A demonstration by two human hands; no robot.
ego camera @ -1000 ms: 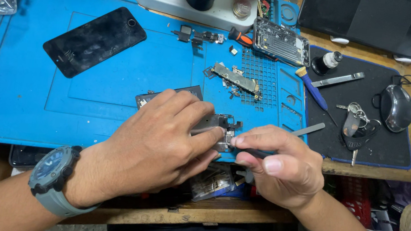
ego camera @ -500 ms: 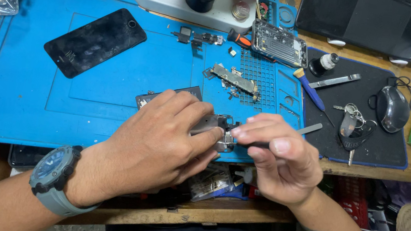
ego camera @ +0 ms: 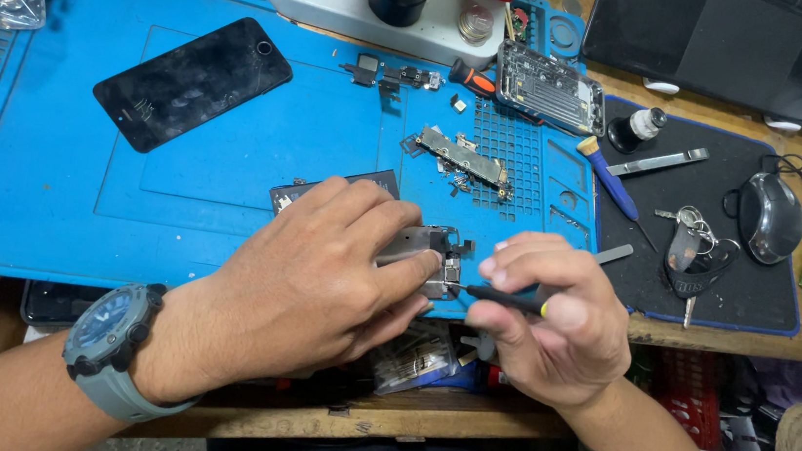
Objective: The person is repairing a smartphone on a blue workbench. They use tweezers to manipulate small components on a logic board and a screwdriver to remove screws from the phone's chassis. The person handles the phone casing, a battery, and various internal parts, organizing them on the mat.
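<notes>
My left hand point(ego camera: 317, 286) lies over an opened phone body point(ego camera: 423, 247) at the near edge of the blue work mat point(ego camera: 50, 202), fingers pressing it down. My right hand point(ego camera: 554, 319) pinches a thin black screwdriver point(ego camera: 502, 299) with a yellow end, its tip touching the phone body's right corner. A grey watch point(ego camera: 111, 335) sits on my left wrist. The phone's lower part is hidden under my left hand.
A detached black screen point(ego camera: 189, 83) lies at the mat's far left. A circuit board point(ego camera: 462, 156) and small parts lie mid-mat. A metal frame point(ego camera: 544, 85), blue brush point(ego camera: 607, 177), tweezers point(ego camera: 657, 163), keys point(ego camera: 688, 248), mouse point(ego camera: 769, 217) and laptop point(ego camera: 733, 37) lie to the right.
My right hand has shifted slightly to the right and lower, turning the screwdriver so its tip meets the phone's corner. The left hand stays put.
</notes>
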